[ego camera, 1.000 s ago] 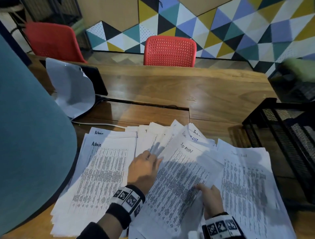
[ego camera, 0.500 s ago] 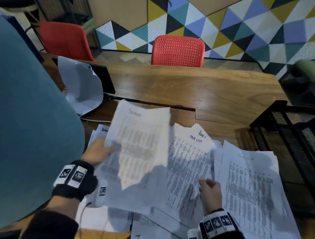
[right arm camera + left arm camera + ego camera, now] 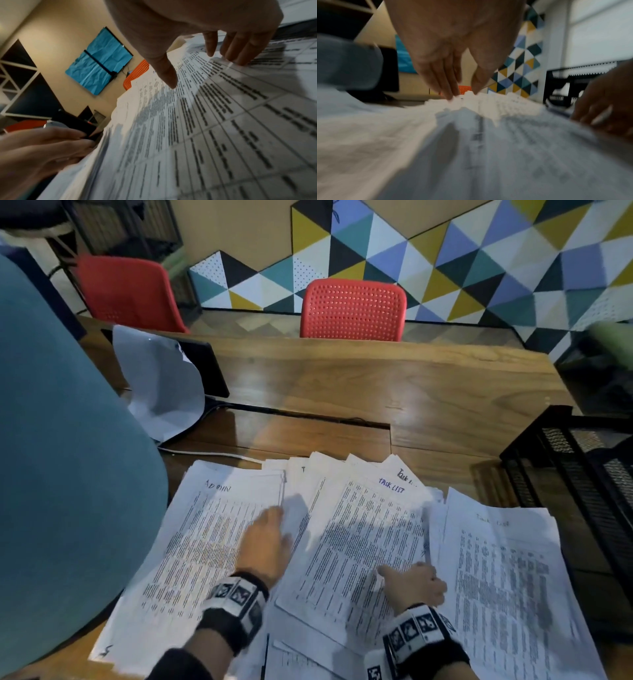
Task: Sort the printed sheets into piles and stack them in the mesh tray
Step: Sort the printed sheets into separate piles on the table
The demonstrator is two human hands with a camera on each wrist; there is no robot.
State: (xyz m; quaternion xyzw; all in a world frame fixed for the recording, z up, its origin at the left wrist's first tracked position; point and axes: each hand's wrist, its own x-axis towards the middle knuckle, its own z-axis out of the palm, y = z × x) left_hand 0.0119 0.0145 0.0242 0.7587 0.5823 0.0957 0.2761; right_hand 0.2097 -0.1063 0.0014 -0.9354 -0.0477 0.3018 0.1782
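Printed sheets lie in three fanned piles on the wooden table. The left pile (image 3: 212, 535) is headed ADMIN, and the middle pile (image 3: 363, 542) and the right pile (image 3: 507, 583) are headed TASK LIST. My left hand (image 3: 274, 517) lies flat with straight fingers between the ADMIN pile and the middle pile; its fingertips (image 3: 452, 96) touch paper. My right hand (image 3: 416, 575) rests at the middle pile's right edge. Its thumb (image 3: 167, 75) spreads over the top sheet and its fingers (image 3: 240, 54) touch the slightly raised edge. The black mesh tray (image 3: 582, 474) stands at the right.
A curled blank sheet (image 3: 161, 392) leans on a dark tablet (image 3: 205, 368) at the back left, with a white cable (image 3: 205, 453) behind the piles. A teal chair back (image 3: 61, 474) crowds the left. Two red chairs (image 3: 352, 309) stand beyond the far edge.
My left hand lifted an ADMIN sheet off the middle pile, swung it left and laid it on the left pile, then let go. My right hand stayed at the middle pile's edge.
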